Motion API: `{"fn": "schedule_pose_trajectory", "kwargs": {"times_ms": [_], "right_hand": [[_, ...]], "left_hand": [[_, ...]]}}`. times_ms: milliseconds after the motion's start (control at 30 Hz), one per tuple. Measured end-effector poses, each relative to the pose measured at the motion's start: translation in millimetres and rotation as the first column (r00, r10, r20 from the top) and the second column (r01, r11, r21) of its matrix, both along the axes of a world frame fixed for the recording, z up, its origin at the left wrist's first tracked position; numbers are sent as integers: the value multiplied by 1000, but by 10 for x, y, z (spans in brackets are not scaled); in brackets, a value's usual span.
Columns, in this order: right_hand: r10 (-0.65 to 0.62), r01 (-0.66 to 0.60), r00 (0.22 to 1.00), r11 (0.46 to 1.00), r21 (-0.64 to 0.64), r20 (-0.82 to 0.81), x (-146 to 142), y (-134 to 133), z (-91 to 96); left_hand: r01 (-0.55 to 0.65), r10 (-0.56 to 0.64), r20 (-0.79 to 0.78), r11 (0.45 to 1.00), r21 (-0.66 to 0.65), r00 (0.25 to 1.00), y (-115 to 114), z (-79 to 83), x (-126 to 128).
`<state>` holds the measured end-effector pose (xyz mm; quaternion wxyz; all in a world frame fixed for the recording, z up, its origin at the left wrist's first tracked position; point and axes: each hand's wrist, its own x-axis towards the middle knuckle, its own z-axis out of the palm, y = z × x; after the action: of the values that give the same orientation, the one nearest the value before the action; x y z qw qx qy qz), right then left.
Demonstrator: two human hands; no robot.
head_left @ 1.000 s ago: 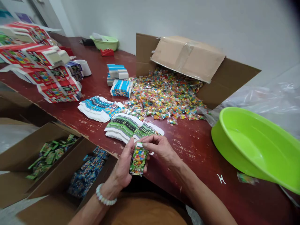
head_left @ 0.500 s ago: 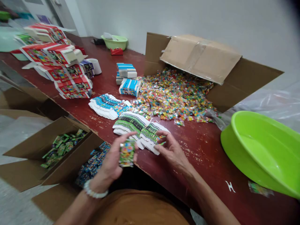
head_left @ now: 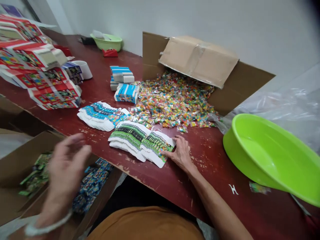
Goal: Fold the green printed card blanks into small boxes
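Green printed cartons [head_left: 151,144], flat and fanned across the table [head_left: 210,146].
They overlap in two adjoining runs, green and black bands between white edges; the endmost (its colourful print facing up) lies under the thumb of the right hand [head_left: 180,153]. Below the table edge, more green packs [head_left: 33,181] lie jumbled inside a cardboard box [head_left: 12,175], beside the blurred left hand [head_left: 67,165].

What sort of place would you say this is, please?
Probably a candy-packing workshop: a heap of wrapped sweets lies at an open cardboard box, near fanned stacks of flat printed cartons on the red table.
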<state>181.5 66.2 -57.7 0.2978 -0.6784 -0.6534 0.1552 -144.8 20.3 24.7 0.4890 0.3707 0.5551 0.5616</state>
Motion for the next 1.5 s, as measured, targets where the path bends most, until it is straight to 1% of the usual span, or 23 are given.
{"fn": "schedule_pose_trajectory", "kwargs": {"times_ms": [33, 67, 167, 267, 300, 367, 400, 433, 467, 500, 567, 633, 733, 867, 933, 1100, 1167, 1200, 1233, 1333, 1367, 1433, 1500], "right_hand": [[-25, 27, 992, 1000, 14, -125, 17, 4, 10], [-42, 45, 962, 999, 9, -269, 37, 6, 35], [-54, 18, 802, 998, -65, -595, 90, -32, 219], [29, -120, 689, 990, -74, -724, 75, -144, 502], [69, -175, 647, 983, -60, -760, 52, -187, 590], [144, -286, 578, 958, -35, -803, -12, -265, 723], [178, -318, 573, 948, -17, -800, -46, -299, 764], [212, -318, 598, 948, 14, -773, -79, -330, 790], [247, -288, 653, 955, 67, -716, -107, -359, 804], [275, -242, 727, 960, 140, -629, -129, -388, 811], [309, -200, 862, 936, 290, -402, -158, -441, 816], [382, -296, 898, 891, 344, -217, -170, -479, 822], [500, -451, 845, 857, 251, -188, -169, -490, 854], [470, -473, 838, 879, 61, -277, -136, -459, 965], [474, -504, 821, 864, -14, -319, -107, -451, 1030], [578, -706, 666, 693, -146, -472, -34, -422, 1074], [616, -754, 619, 640, -148, -487, -35, -408, 1034], [616, -756, 611, 640, -137, -497, -48, -407, 1007], [595, -733, 625, 670, -117, -505, -72, -412, 975], [394, -463, 762, 886, -8, -514, -191, -451, 867], [314, -365, 783, 931, 11, -537, -238, -465, 831], [200, -299, 735, 953, -44, -648, -318, -478, 765], [143, -340, 658, 932, -122, -739, -360, -467, 721]], "left_hand": [[-87, 101, -146, 992, 96, 984, -18, -80, 235], [-69, 99, -217, 987, 142, 971, -23, -140, 455], [174, -151, -193, 979, 105, 969, 33, -181, 945], [446, -444, 49, 895, -25, 895, 110, -94, 1175], [564, -546, 174, 823, -72, 819, 120, -66, 1217], [800, -699, 428, 590, -107, 573, 110, -48, 1271], [874, -721, 529, 478, -87, 447, 91, -61, 1287], [912, -716, 600, 407, -57, 357, 66, -87, 1298], [921, -694, 649, 388, -30, 313, 40, -121, 1302], [911, -666, 678, 411, -14, 311, 15, -156, 1302], [867, -625, 689, 498, -10, 367, -20, -207, 1288], [849, -632, 661, 528, -15, 405, -31, -211, 1271], [854, -668, 611, 520, -26, 426, -20, -156, 1258], [873, -707, 565, 484, -54, 426, -2, -133, 1246], [892, -740, 532, 448, -63, 410, 6, -160, 1230], [919, -818, 429, 383, -91, 384, -7, -177, 1216], [912, -806, 430, 383, -147, 407, -35, -150, 1228], [894, -790, 420, 411, -178, 447, -50, -137, 1234], [864, -766, 401, 462, -200, 502, -62, -128, 1238], [735, -654, 349, 650, -195, 671, -81, -136, 1243], [701, -619, 352, 688, -190, 702, -81, -148, 1246], [651, -564, 361, 733, -194, 743, -74, -176, 1256], [608, -538, 322, 774, -177, 779, -64, -191, 1269]]}}
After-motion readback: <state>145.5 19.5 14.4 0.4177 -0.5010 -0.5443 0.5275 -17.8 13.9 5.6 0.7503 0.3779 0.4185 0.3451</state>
